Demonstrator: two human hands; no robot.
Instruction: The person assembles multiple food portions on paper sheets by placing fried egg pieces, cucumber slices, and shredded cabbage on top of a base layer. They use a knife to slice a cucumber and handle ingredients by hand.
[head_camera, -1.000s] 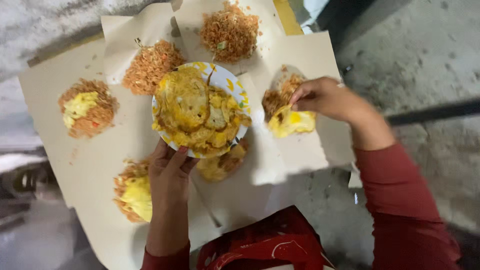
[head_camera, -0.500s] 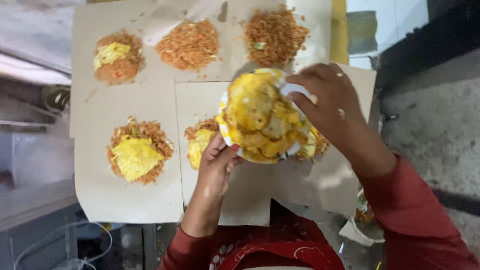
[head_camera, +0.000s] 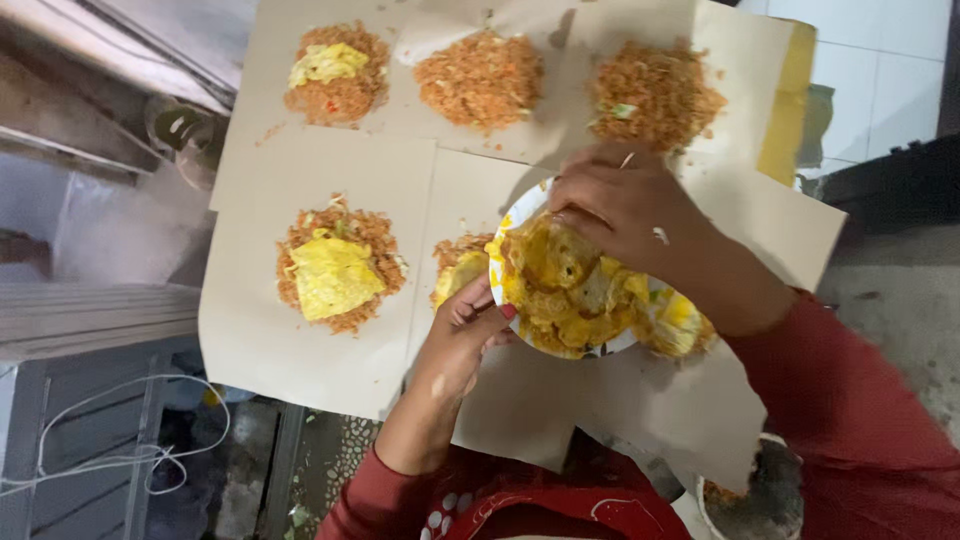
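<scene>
Yellow omelette pieces fill the plate (head_camera: 565, 290) that the left hand (head_camera: 468, 335) grips from beneath above the tabletop's near edge, while the right hand (head_camera: 620, 210) pinches the top omelette (head_camera: 550, 255); tilted, the heap could slide onto the brown paper (head_camera: 320, 170).

Right hand (head_camera: 625, 205) now atop omelette plate (head_camera: 515, 222)
</scene>
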